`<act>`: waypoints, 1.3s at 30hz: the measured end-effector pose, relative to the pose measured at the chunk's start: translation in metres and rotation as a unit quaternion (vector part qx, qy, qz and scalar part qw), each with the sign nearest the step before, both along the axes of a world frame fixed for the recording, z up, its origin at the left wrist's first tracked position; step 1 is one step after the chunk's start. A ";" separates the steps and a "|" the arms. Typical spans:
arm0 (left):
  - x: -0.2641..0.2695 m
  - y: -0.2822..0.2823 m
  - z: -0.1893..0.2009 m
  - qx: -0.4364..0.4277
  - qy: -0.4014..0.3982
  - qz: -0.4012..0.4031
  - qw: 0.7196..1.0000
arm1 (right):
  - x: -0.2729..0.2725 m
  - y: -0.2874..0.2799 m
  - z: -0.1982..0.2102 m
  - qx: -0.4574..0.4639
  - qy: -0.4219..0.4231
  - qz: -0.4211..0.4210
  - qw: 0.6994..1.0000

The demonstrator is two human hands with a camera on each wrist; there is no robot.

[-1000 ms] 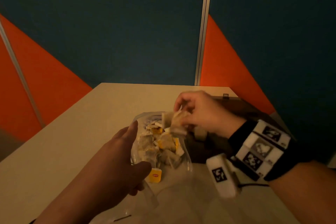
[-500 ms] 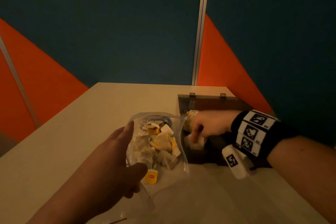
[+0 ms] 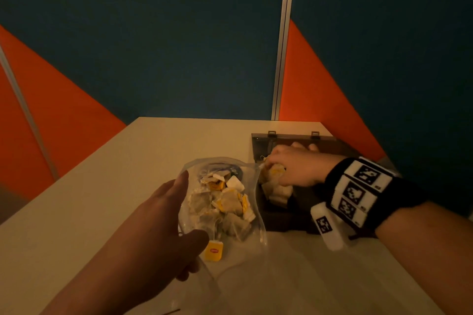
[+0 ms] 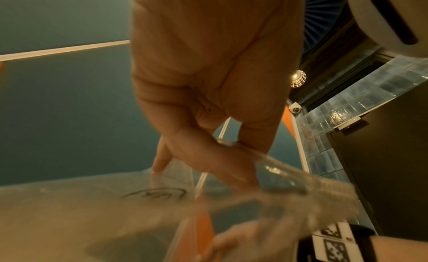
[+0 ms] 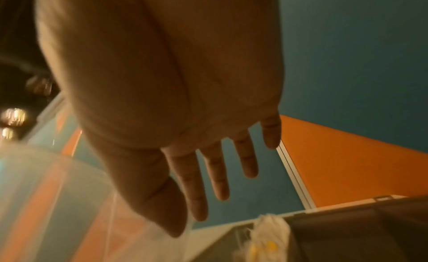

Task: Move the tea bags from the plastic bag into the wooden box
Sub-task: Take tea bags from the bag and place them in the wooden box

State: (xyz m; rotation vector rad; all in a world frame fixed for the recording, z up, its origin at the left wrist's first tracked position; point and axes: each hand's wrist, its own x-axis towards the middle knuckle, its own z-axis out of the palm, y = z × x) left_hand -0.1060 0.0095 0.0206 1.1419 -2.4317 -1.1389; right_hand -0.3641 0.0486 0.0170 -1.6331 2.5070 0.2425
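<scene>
While open, right hand [image 3: 294, 166] over tea bags [image 3: 276, 186]

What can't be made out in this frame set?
- Inside of the wooden box: in the head view the right hand and wristband cover much of it; how many tea bags it holds is unclear.
- Left hand grip on the plastic bag: the left wrist view is blurred low down.
- Tea bags in the bag: piled, too dim to count.
- Tea bags below the right hand: blurred in the right wrist view.
</scene>
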 end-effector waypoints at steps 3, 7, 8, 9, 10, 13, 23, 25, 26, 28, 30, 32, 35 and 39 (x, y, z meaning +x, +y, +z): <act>-0.001 0.001 -0.001 -0.004 0.000 0.009 1.000 | 0.008 0.009 0.006 -0.072 -0.042 0.045 0.996; -0.003 0.006 0.000 0.002 0.017 0.005 1.000 | 0.039 0.011 0.001 -0.121 -0.152 0.114 0.974; -0.003 0.007 0.000 0.004 0.020 0.000 1.000 | 0.049 0.007 -0.004 -0.125 -0.164 0.128 0.970; -0.003 0.009 0.000 0.005 0.021 -0.004 1.000 | 0.059 0.002 -0.010 -0.124 -0.172 0.139 0.967; -0.003 0.010 0.001 0.005 0.021 -0.007 1.000 | 0.068 -0.005 -0.016 -0.118 -0.175 0.146 0.967; -0.003 0.013 0.001 0.009 0.022 -0.013 1.000 | 0.087 -0.026 -0.034 -0.088 -0.161 0.172 0.968; 0.001 0.013 0.002 0.010 0.021 -0.008 1.000 | 0.107 -0.040 -0.065 -0.044 -0.063 0.280 0.957; 0.000 0.012 0.001 0.004 0.015 -0.002 1.000 | 0.106 -0.041 -0.071 -0.078 -0.064 0.276 0.956; 0.000 0.011 0.000 0.002 0.011 -0.001 1.000 | 0.105 -0.041 -0.073 -0.098 -0.065 0.274 0.954; 0.000 0.011 0.000 0.000 0.005 -0.001 1.000 | 0.103 -0.043 -0.073 -0.129 -0.076 0.267 0.952; 0.000 0.009 0.000 0.001 0.002 -0.003 1.000 | 0.098 -0.044 -0.070 -0.128 -0.119 0.249 0.953; 0.001 0.008 0.000 0.002 0.000 -0.008 1.000 | 0.093 -0.045 -0.067 -0.115 -0.169 0.230 0.952; 0.002 0.006 0.000 0.001 -0.002 -0.009 1.000 | 0.084 -0.047 -0.066 -0.105 -0.216 0.175 0.955; 0.000 0.007 0.001 -0.001 -0.003 -0.004 1.000 | 0.080 -0.044 -0.058 -0.137 -0.250 0.102 0.953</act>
